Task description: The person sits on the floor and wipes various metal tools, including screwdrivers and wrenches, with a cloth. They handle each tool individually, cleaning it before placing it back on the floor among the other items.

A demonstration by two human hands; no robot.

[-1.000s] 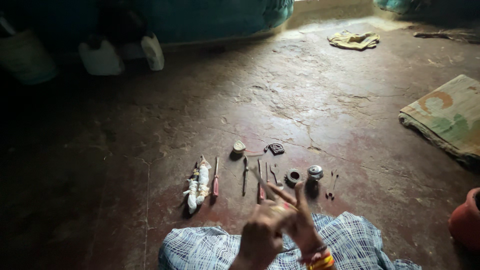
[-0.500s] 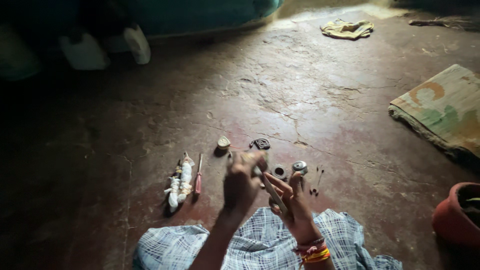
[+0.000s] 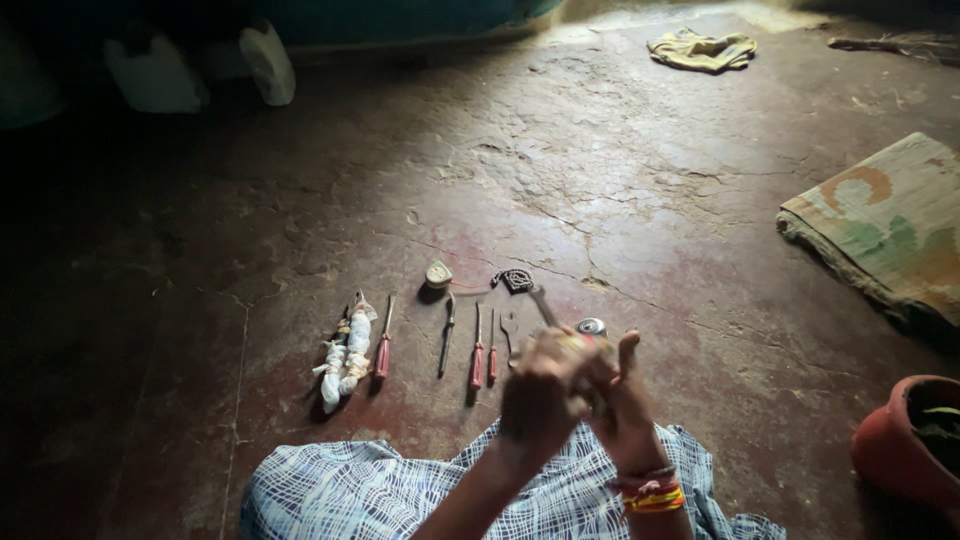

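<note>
- Cracked, dark reddish cement floor (image 3: 600, 190) under me, dim light, and my blue-and-white checked cloth (image 3: 400, 490) across my lap.
- My left hand (image 3: 538, 400) and right hand (image 3: 622, 400) are up together above the cloth, touching each other, fingers curled in.
- Between them I have a slim grey metal tool (image 3: 543, 305); its tip pokes up past my knuckles. Which fingers pinch it I cannot tell, it is blurred.
- Beyond my hands the row lies laid out: white knotted cloth bundle (image 3: 345, 352) farthest left, red-handled screwdriver (image 3: 383, 340) just beside it, then a dark thin tool (image 3: 446, 335), a second small red-handled screwdriver (image 3: 477, 350), a small spanner (image 3: 510, 335).
- Small round silver tin (image 3: 591, 326) sits just past my right hand.
- Behind the row: a little round pale spool (image 3: 438, 273) and a dark coiled chain (image 3: 516, 279).
- My judgement: one tool is out of the row and in work; the others lie untouched.
- Patterned mat (image 3: 880, 230) and red clay pot (image 3: 905, 440) well off right of the row.
</note>
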